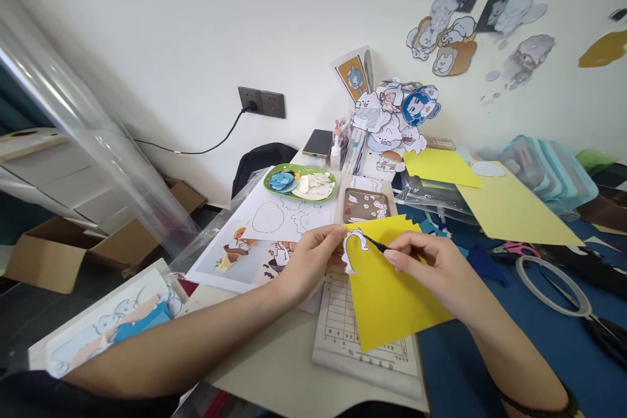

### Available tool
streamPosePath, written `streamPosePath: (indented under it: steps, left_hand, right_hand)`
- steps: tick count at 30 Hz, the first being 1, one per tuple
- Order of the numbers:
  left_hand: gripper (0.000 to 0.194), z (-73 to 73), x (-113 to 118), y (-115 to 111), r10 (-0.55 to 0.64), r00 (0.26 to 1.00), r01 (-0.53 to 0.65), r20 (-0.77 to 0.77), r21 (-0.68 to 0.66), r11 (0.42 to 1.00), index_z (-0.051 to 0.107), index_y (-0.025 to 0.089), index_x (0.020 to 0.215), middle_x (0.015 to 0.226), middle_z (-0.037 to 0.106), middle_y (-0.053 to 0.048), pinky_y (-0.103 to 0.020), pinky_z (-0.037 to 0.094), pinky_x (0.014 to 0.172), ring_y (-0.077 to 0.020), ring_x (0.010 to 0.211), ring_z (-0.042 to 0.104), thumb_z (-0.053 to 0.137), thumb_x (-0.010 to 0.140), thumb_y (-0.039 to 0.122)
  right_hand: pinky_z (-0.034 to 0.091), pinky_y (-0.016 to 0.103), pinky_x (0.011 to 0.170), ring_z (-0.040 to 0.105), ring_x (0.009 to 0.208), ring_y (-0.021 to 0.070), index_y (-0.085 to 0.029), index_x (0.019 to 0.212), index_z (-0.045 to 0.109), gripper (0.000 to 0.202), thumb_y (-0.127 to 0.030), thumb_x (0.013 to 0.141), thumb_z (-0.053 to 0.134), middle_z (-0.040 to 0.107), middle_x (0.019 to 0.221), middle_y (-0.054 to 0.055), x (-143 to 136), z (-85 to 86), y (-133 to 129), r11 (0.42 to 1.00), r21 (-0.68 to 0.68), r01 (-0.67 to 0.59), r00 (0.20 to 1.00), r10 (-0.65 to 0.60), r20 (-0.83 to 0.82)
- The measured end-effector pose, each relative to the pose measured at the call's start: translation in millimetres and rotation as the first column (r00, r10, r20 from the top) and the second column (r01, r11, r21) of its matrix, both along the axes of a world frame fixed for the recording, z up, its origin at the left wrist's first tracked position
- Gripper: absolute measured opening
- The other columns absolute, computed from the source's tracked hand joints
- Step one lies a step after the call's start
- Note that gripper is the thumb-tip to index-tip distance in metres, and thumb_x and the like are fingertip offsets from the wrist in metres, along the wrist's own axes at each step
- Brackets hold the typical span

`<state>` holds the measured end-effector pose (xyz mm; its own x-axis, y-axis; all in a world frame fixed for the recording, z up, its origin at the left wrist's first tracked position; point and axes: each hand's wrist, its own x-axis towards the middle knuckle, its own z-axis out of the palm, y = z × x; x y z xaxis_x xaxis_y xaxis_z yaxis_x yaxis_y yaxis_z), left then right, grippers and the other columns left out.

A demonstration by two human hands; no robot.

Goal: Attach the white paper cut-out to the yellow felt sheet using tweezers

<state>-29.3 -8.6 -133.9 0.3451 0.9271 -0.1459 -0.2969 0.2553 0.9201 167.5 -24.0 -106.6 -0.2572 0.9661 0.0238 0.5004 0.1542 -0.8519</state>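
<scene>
A yellow sheet (386, 294) is held up over a printed pad (367, 359) on the table. My left hand (318, 255) pinches its upper left corner, where a white curved paper cutout with a dark outline (349, 249) lies on the yellow. In my right hand (431, 261) is a thin black pointed tool (376, 243), gripped between thumb and fingers, its tip at the cutout's right side. The lower fingers of my right hand are partly behind the tool hand's thumb and over the sheet.
A green tray (300, 194) of blue and white paper pieces and a brown tray (365, 204) stand behind. Right are a tape ring (553, 286), pink-handled scissors (520, 248) and yellow sheets (529, 215). Drawings (268, 217) lie left.
</scene>
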Motion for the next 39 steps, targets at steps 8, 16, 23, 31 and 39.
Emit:
streamPosePath:
  steps: [8, 16, 23, 31, 39]
  left_hand:
    - [0.026, -1.9, -0.5, 0.1, -0.017, 0.999, 0.018, -0.041, 0.015, 1.0, 0.072, 0.017, 0.089, 0.072, 0.064, -0.002, -0.021, 0.047, 0.064, -0.0122, 0.067, 0.057, 0.058, 0.084, 0.039]
    - [0.024, -4.2, -2.9, 2.0, -0.012, 0.999, 0.01, -0.036, -0.037, 0.999, 0.071, 0.015, 0.086, 0.073, 0.067, -0.003, -0.023, 0.049, 0.064, -0.0135, 0.069, 0.062, 0.06, 0.083, 0.036]
    - [0.02, -1.6, -6.8, 4.1, -0.037, 0.998, 0.045, 0.058, -0.139, 0.989, 0.07, 0.016, 0.086, 0.071, 0.069, -0.002, -0.02, 0.05, 0.062, -0.0112, 0.066, 0.063, 0.06, 0.084, 0.032]
    - [0.012, -0.5, -6.4, 6.0, -0.046, 0.999, 0.042, -0.026, -0.161, 0.986, 0.071, 0.016, 0.085, 0.074, 0.069, -0.001, -0.02, 0.05, 0.063, -0.01, 0.066, 0.062, 0.064, 0.081, 0.025]
    - [0.012, -1.1, -6.6, 6.6, -0.048, 0.999, 0.045, -0.014, -0.149, 0.988, 0.074, 0.018, 0.086, 0.077, 0.072, 0.0, -0.018, 0.048, 0.063, -0.0083, 0.066, 0.062, 0.064, 0.08, 0.023]
  right_hand:
    - [0.044, 0.03, 0.061, 0.058, 0.07, 0.0182, -0.022, 0.075, 0.068, 0.024, -0.043, 0.081, 0.058, 0.067, 0.078, 0.002, 3.9, -9.6, 8.4, 0.998, 0.05, 0.046, 0.999, -0.048, 0.025]
    - [0.05, 0.033, 0.066, 0.064, 0.078, 0.0217, -0.023, 0.078, 0.071, 0.022, -0.042, 0.08, 0.06, 0.071, 0.087, 0.002, 8.5, -11.2, 21.4, 1.0, 0.01, 0.026, 0.999, -0.027, 0.024]
    - [0.049, 0.031, 0.062, 0.062, 0.074, 0.0204, -0.024, 0.076, 0.071, 0.022, -0.042, 0.08, 0.059, 0.07, 0.082, 0.002, 6.7, -14.5, 23.5, 0.999, -0.043, 0.005, 1.0, -0.003, 0.026]
    - [0.05, 0.03, 0.059, 0.062, 0.073, 0.02, -0.024, 0.076, 0.071, 0.022, -0.042, 0.08, 0.059, 0.07, 0.082, 0.003, 5.0, -16.2, 24.9, 0.998, -0.058, -0.008, 1.0, 0.009, 0.005]
    - [0.049, 0.027, 0.057, 0.061, 0.07, 0.0179, -0.026, 0.074, 0.07, 0.019, -0.04, 0.08, 0.059, 0.069, 0.077, 0.0, 4.3, -15.2, 24.6, 0.998, -0.06, -0.008, 1.0, 0.008, 0.011]
